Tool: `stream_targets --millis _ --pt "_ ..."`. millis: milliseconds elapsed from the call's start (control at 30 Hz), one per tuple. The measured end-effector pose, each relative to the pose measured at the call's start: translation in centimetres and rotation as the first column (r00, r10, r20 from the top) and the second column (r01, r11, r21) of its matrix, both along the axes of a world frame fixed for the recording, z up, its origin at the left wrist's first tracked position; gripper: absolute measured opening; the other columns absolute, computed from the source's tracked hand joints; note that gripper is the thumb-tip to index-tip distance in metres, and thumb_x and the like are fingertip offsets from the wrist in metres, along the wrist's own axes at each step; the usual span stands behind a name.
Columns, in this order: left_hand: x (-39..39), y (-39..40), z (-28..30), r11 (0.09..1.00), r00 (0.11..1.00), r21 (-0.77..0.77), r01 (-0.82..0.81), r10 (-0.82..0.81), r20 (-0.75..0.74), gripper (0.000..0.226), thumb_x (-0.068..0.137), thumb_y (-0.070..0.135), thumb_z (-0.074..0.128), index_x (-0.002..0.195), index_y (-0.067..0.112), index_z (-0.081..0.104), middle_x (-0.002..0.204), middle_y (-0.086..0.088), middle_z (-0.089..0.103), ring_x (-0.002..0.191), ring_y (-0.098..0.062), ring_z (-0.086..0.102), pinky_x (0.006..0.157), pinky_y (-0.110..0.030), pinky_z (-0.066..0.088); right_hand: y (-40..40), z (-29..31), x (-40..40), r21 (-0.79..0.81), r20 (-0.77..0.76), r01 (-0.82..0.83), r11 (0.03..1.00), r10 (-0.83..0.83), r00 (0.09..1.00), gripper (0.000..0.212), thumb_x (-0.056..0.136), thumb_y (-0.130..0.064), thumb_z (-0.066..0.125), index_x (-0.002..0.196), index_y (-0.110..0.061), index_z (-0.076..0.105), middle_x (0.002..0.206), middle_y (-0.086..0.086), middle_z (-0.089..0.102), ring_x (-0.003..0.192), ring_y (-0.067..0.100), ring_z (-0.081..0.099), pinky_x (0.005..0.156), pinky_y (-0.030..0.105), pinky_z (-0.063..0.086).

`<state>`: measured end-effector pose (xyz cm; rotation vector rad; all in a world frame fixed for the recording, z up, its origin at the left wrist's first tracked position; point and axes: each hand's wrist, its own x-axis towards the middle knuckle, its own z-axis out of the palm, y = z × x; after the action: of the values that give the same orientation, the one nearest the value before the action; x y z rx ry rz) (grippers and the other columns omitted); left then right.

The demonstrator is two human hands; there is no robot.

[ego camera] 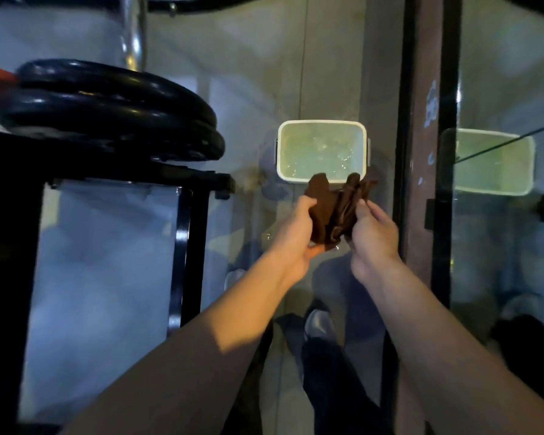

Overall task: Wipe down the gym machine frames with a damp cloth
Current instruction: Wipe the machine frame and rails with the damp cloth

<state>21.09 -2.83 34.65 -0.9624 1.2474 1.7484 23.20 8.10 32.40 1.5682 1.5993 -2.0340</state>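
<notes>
A wet brown cloth (333, 208) hangs bunched between both my hands, above the floor and just in front of a white tub of water (322, 150). My left hand (296, 233) grips the cloth's left side with thumb on top. My right hand (372, 233) pinches the folded right side. The black gym machine frame (182, 246) stands to the left, with an upright post and a crossbar.
Black weight plates (113, 111) are stacked on the frame at the left. A dark vertical post (421, 152) edges a mirror on the right, which reflects the tub. My shoe (319, 321) shows on the grey floor below the hands.
</notes>
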Motion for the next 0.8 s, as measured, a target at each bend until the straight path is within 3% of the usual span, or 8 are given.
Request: stream_targets --millis 100,167,233,300,400,500,600,800 --pt "3.6 -0.9 3.1 0.990 0.990 -0.027 -0.139 0.140 0.034 0.015 0.105 0.026 0.051 0.110 0.020 0.063 0.107 -0.012 0.071 0.104 -0.030 0.068 0.096 -0.046 0.057 -0.1 3.1 2.3 -0.178 -0.027 0.039 0.983 -0.044 0.999 0.028 0.109 -0.020 0.049 0.127 -0.021 0.070 0.117 0.007 0.076 0.109 0.023 0.071 0.090 0.037 0.058" --pt "6.1 -1.3 5.1 0.970 0.975 -0.103 -0.222 0.220 -0.030 0.016 0.106 0.022 0.050 0.121 0.025 0.056 0.118 -0.015 0.067 0.097 -0.029 0.069 0.079 -0.042 0.062 0.2 5.4 3.6 -0.360 -0.046 0.029 0.933 -0.049 0.998 0.032 0.108 -0.022 0.049 0.134 -0.019 0.067 0.125 0.010 0.073 0.113 0.027 0.071 0.092 0.041 0.059" --pt "8.2 -1.4 7.7 0.961 0.976 -0.173 -0.218 0.210 -0.064 0.023 0.108 0.024 0.047 0.129 0.027 0.056 0.123 -0.014 0.066 0.088 -0.020 0.069 0.065 -0.034 0.062 0.3 8.2 5.2 -0.491 -0.035 0.017 0.871 -0.039 0.999 0.038 0.107 -0.025 0.048 0.140 -0.014 0.063 0.133 0.015 0.069 0.122 0.031 0.067 0.104 0.048 0.053" --pt "10.5 -1.4 10.9 0.958 0.989 -0.257 -0.125 0.102 -0.103 0.037 0.106 0.045 0.046 0.132 0.024 0.062 0.127 -0.009 0.066 0.096 -0.016 0.070 0.074 -0.032 0.062 0.1 11.2 6.8 -0.548 -0.038 -0.056 0.834 0.043 0.998 0.043 0.108 -0.027 0.043 0.143 -0.009 0.060 0.135 0.018 0.066 0.127 0.030 0.063 0.111 0.046 0.048" --pt "13.3 -1.5 16.3 0.943 0.978 -0.310 0.116 -0.162 -0.127 0.079 0.089 0.081 0.040 0.139 0.023 0.060 0.134 -0.004 0.063 0.114 -0.012 0.063 0.097 -0.026 0.049 -0.4 15.7 9.5 -0.595 -0.071 -0.160 0.788 0.146 0.987 0.040 0.107 -0.029 0.044 0.131 -0.006 0.067 0.123 0.018 0.072 0.108 0.025 0.071 0.093 0.035 0.060" --pt "16.2 -1.6 20.5 0.966 0.976 -0.254 0.049 -0.101 -0.194 0.047 0.103 0.049 0.053 0.129 0.014 0.068 0.121 -0.005 0.071 0.093 0.000 0.065 0.072 -0.007 0.048 -1.8 20.2 12.3 -0.618 -0.071 -0.206 0.758 0.208 0.976 0.037 0.107 -0.028 0.045 0.124 -0.007 0.070 0.111 0.016 0.076 0.095 0.025 0.076 0.078 0.035 0.064" --pt "18.5 -1.9 22.4 0.961 0.978 -0.264 -0.079 0.023 -0.209 0.037 0.106 0.034 0.052 0.126 0.007 0.068 0.120 -0.013 0.073 0.105 -0.015 0.071 0.083 -0.018 0.055 -2.8 23.2 14.4 -0.611 -0.081 -0.238 0.755 0.239 0.968 0.040 0.106 -0.029 0.046 0.127 -0.005 0.070 0.116 0.016 0.075 0.098 0.028 0.075 0.078 0.036 0.064" --pt "25.6 -5.7 26.3 0.947 0.966 -0.224 -0.231 0.195 -0.169 0.049 0.108 0.050 0.037 0.126 0.016 0.068 0.121 -0.010 0.072 0.113 -0.019 0.066 0.103 -0.035 0.050 -6.3 29.5 20.4 -0.536 -0.218 -0.429 0.727 0.372 0.902 0.027 0.104 -0.029 0.056 0.101 -0.014 0.078 0.112 0.013 0.077 0.100 0.022 0.073 0.093 0.034 0.056"
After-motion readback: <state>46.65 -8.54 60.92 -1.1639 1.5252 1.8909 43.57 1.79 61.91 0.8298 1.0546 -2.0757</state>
